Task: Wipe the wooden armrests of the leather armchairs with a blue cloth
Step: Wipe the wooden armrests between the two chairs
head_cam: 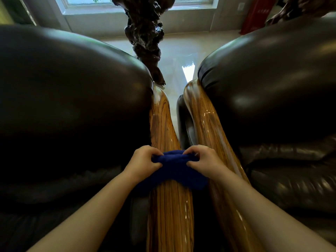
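Daylight enters from window (138,1) at top edge; room dim overall. Dark leather armchairs (72,106) sink into near-black shadow at left and bottom edges. Glare streaks on glossy wooden armrests (209,128) and polished floor (181,57). Strong wide-angle bulge toward edges. Slight softness throughout; blue cloth (174,168) blurred.

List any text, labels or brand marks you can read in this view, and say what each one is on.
Red panel by the wall, top right: a short line of pale characters, too small and blurred to read.
Blue cloth, wooden armrests, leather armchairs, left hand, right hand: no text or marks visible.
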Action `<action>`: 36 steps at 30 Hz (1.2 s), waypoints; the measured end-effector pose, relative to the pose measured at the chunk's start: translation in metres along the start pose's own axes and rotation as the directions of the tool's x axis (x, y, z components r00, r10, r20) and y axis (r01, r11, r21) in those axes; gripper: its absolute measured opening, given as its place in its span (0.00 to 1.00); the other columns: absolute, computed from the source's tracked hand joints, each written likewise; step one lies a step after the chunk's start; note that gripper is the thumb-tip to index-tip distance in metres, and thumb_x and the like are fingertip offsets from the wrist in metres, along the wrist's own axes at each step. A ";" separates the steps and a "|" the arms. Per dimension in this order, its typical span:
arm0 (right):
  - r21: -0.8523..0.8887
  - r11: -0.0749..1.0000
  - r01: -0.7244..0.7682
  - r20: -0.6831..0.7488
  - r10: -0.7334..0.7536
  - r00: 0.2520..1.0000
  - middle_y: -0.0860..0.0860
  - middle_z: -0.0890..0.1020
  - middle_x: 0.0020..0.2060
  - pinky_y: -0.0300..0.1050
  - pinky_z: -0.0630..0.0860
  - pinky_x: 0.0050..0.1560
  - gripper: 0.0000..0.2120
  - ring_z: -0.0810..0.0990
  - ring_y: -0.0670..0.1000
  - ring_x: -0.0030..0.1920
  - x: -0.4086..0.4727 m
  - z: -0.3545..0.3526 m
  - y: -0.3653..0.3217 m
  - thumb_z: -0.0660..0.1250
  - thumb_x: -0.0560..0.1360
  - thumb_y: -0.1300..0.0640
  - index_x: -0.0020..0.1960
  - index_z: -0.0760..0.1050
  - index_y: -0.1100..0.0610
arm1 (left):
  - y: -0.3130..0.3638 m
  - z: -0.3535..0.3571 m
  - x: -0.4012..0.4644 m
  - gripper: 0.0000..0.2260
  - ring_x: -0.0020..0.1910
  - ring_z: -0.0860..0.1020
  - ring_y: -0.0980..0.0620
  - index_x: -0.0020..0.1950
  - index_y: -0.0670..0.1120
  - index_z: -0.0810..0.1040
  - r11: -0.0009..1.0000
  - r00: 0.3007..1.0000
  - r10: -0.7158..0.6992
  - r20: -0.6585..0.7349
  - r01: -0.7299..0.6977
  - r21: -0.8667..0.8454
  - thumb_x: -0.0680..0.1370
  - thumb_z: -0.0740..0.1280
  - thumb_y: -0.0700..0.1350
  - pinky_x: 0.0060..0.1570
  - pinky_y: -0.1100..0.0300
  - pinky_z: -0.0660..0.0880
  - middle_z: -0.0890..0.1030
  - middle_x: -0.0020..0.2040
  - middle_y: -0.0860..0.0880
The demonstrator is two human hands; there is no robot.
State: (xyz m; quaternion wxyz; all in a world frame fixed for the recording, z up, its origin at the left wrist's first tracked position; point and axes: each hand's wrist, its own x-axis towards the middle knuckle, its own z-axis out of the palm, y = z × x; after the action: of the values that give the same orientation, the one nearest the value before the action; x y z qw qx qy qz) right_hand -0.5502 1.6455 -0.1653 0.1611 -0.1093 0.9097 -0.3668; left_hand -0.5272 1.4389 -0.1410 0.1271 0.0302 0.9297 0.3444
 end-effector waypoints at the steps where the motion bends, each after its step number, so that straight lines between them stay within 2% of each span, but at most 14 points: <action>1: 0.017 1.000 -0.007 0.002 0.007 1.000 0.42 0.74 0.48 0.32 0.69 0.41 0.13 0.73 0.42 0.48 -0.009 -0.008 -0.005 0.70 0.70 0.62 0.51 0.75 0.48 | 0.008 -0.004 -0.004 0.13 0.52 0.74 0.54 0.55 0.47 0.78 1.000 1.000 0.004 0.012 -0.004 -0.012 0.72 0.70 0.40 0.51 0.63 0.72 0.75 0.52 0.50; 3: 0.052 0.999 -0.014 0.005 0.014 1.000 0.43 0.75 0.47 0.33 0.71 0.43 0.13 0.75 0.42 0.48 -0.032 -0.030 -0.018 0.69 0.71 0.62 0.52 0.75 0.49 | 0.028 -0.013 -0.013 0.12 0.49 0.75 0.56 0.53 0.48 0.79 0.999 0.999 0.007 0.037 -0.005 -0.042 0.71 0.70 0.40 0.43 0.69 0.70 0.75 0.49 0.53; 5: 0.086 0.996 -0.015 -0.003 0.015 1.000 0.44 0.77 0.48 0.38 0.74 0.48 0.13 0.76 0.43 0.49 -0.050 -0.049 -0.026 0.69 0.71 0.62 0.52 0.76 0.49 | 0.046 -0.018 -0.019 0.12 0.46 0.76 0.58 0.52 0.49 0.80 0.997 0.998 -0.005 0.064 0.010 -0.081 0.71 0.71 0.40 0.40 0.71 0.71 0.77 0.47 0.54; 9: 0.077 0.997 0.001 0.007 -0.001 1.000 0.46 0.78 0.50 0.45 0.77 0.51 0.13 0.76 0.45 0.52 -0.089 -0.099 -0.029 0.69 0.71 0.61 0.53 0.76 0.49 | 0.095 -0.019 -0.035 0.12 0.48 0.78 0.56 0.53 0.49 0.79 0.991 0.991 -0.016 0.129 0.033 -0.130 0.71 0.70 0.40 0.47 0.62 0.76 0.80 0.49 0.52; 12: 0.056 0.998 0.028 -0.014 -0.027 1.000 0.46 0.77 0.51 0.44 0.77 0.51 0.13 0.76 0.45 0.51 -0.118 -0.128 -0.011 0.69 0.71 0.60 0.53 0.76 0.48 | 0.134 -0.004 -0.048 0.12 0.48 0.79 0.55 0.53 0.50 0.79 0.990 0.990 -0.028 0.136 0.046 -0.134 0.71 0.69 0.39 0.48 0.58 0.78 0.81 0.49 0.51; 17: 0.022 0.997 0.068 -0.008 -0.068 0.998 0.41 0.76 0.47 0.38 0.73 0.46 0.13 0.75 0.42 0.48 -0.164 -0.152 0.044 0.70 0.70 0.58 0.49 0.75 0.42 | 0.184 0.052 -0.078 0.11 0.47 0.75 0.60 0.51 0.51 0.78 0.994 0.997 -0.025 0.068 0.032 -0.109 0.72 0.69 0.39 0.40 0.69 0.72 0.75 0.48 0.57; 20: -0.016 0.998 0.058 0.041 -0.057 0.998 0.37 0.73 0.45 0.39 0.73 0.47 0.14 0.74 0.40 0.47 -0.195 -0.154 0.084 0.69 0.70 0.57 0.48 0.73 0.39 | 0.207 0.100 -0.103 0.12 0.50 0.75 0.57 0.53 0.50 0.78 0.992 0.996 -0.080 0.048 0.084 -0.094 0.72 0.69 0.38 0.46 0.66 0.73 0.75 0.50 0.55; 23: -0.048 0.997 0.054 0.078 -0.051 0.996 0.37 0.73 0.45 0.41 0.74 0.48 0.13 0.73 0.40 0.47 -0.207 -0.154 0.115 0.68 0.70 0.56 0.49 0.74 0.40 | 0.220 0.134 -0.116 0.13 0.53 0.75 0.56 0.54 0.50 0.78 0.984 0.988 -0.141 0.063 0.147 -0.097 0.72 0.69 0.39 0.54 0.61 0.74 0.76 0.53 0.53; 27: -0.040 0.996 0.080 0.097 -0.076 0.992 0.39 0.74 0.45 0.39 0.73 0.45 0.12 0.74 0.41 0.46 -0.204 -0.138 0.138 0.68 0.70 0.56 0.48 0.73 0.40 | 0.219 0.159 -0.117 0.14 0.54 0.76 0.54 0.56 0.48 0.77 0.965 0.971 -0.228 0.071 0.235 -0.116 0.72 0.68 0.38 0.55 0.58 0.76 0.75 0.55 0.52; 32: -0.008 0.994 0.108 0.123 -0.106 0.987 0.40 0.72 0.48 0.34 0.68 0.42 0.13 0.74 0.43 0.49 -0.163 -0.117 0.160 0.68 0.71 0.57 0.53 0.75 0.44 | 0.192 0.174 -0.091 0.13 0.58 0.73 0.52 0.56 0.47 0.77 0.974 0.974 -0.223 0.033 0.224 -0.027 0.72 0.67 0.37 0.61 0.53 0.73 0.73 0.58 0.49; 34: -0.022 0.995 0.099 0.054 -0.098 0.994 0.42 0.74 0.50 0.36 0.70 0.44 0.14 0.75 0.45 0.52 -0.146 -0.114 0.165 0.68 0.71 0.57 0.55 0.74 0.47 | 0.179 0.179 -0.077 0.17 0.62 0.71 0.51 0.61 0.46 0.74 0.973 0.972 -0.228 -0.056 0.227 -0.038 0.73 0.66 0.37 0.64 0.55 0.70 0.72 0.62 0.48; 36: -0.116 0.989 0.090 -0.081 -0.100 0.992 0.46 0.75 0.58 0.43 0.71 0.57 0.17 0.72 0.49 0.61 -0.139 -0.101 0.176 0.66 0.73 0.54 0.61 0.72 0.49 | 0.165 0.192 -0.067 0.21 0.70 0.65 0.50 0.69 0.46 0.67 0.975 0.957 -0.220 -0.190 0.217 -0.039 0.76 0.64 0.40 0.69 0.54 0.63 0.67 0.70 0.47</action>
State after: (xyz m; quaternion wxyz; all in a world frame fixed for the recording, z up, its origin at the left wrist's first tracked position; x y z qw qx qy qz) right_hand -0.4739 1.8773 -0.1907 0.0976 -0.1455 0.9287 -0.3269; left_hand -0.4181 1.6765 -0.1596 0.0739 -0.1074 0.9322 0.3375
